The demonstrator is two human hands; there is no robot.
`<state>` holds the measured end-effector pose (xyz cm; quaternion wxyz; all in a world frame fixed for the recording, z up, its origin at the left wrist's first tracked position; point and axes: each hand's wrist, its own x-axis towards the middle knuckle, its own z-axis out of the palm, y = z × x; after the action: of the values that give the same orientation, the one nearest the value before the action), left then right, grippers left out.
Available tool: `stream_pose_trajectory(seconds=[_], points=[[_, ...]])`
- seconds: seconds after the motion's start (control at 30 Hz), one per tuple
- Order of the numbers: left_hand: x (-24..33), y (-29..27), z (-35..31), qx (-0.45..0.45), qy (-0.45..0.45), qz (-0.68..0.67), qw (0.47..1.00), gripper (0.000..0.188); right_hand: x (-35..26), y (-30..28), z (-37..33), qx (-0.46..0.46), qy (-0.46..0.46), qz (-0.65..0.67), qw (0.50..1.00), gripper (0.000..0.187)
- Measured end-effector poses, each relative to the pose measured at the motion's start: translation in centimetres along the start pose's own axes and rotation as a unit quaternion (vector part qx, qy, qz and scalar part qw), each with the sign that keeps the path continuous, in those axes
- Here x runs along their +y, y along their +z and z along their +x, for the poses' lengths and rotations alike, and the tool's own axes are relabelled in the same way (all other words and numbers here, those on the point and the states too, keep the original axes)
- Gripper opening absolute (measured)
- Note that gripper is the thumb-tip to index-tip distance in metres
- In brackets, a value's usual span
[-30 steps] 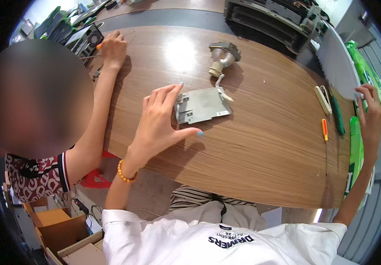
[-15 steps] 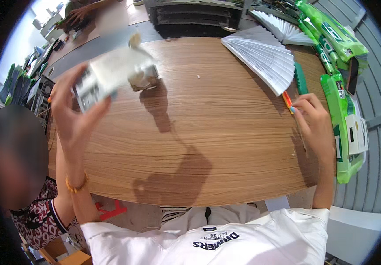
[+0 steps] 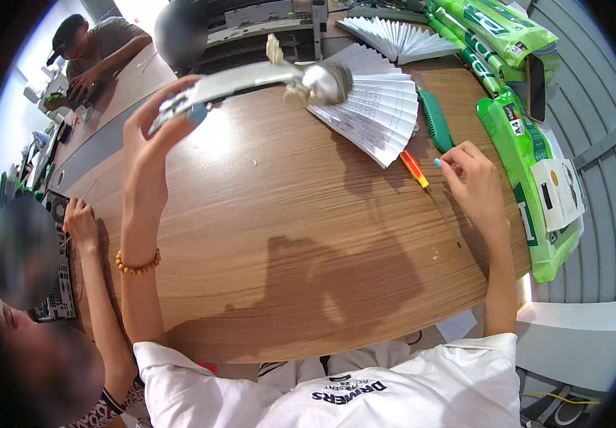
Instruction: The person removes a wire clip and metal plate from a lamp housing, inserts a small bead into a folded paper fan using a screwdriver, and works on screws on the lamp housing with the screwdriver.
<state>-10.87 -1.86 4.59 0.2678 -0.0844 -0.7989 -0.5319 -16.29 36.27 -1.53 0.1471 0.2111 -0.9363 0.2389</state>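
At the upper left, my left hand is closed around one end of a flat, pale grey device, held raised over the table. A round metal part and cream-coloured lumps show at its far end; its exact kind I cannot make out. My right hand hovers low at the right, fingers loosely bent, with nothing seen in it. Beside it lies a screwdriver with a red and yellow handle, its thin shaft pointing toward me. A green comb-like tool rests just beyond my right fingers.
Pleated white paper fans lie at the back right. Green paper packs line the right edge, with a small white box on one. At the left, a co-worker's hand holds a thin tool near a black metal case.
My left hand has raised and tilted the device, swinging its far end to the right. My right hand has let go of the screwdriver, which now lies on the table.
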Motion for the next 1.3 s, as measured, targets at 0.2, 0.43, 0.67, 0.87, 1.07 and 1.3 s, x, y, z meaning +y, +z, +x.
stream_pose_trajectory(seconds=[0.2,0.43,0.67,0.87,1.07,1.3], points=[[0.2,0.6,-3.6,-0.068,-0.089,-0.106,0.988,0.075,0.0,0.3,-0.2,-0.041,-0.006,-0.009,0.999,0.017],[-1.9,-3.8,-5.8,-0.274,-0.119,-0.055,0.953,0.083,-0.7,0.9,0.1,-0.145,-0.002,0.018,0.989,0.025],[-2.7,-1.3,-7.9,-0.311,-0.073,0.100,0.942,0.071,-0.9,0.1,0.2,-0.187,0.041,0.114,0.975,0.024],[-2.9,-1.5,-8.2,-0.394,-0.014,0.109,0.913,0.098,-1.6,-2.7,-0.2,-0.236,0.168,0.354,0.890,0.022],[-1.5,0.1,-5.6,-0.378,0.021,0.107,0.919,0.097,-0.7,-2.2,0.0,-0.161,0.200,0.506,0.823,0.034],[3.1,0.4,-3.7,-0.438,0.217,0.137,0.862,0.076,0.4,-1.3,0.2,-0.060,0.253,0.619,0.741,0.028]])
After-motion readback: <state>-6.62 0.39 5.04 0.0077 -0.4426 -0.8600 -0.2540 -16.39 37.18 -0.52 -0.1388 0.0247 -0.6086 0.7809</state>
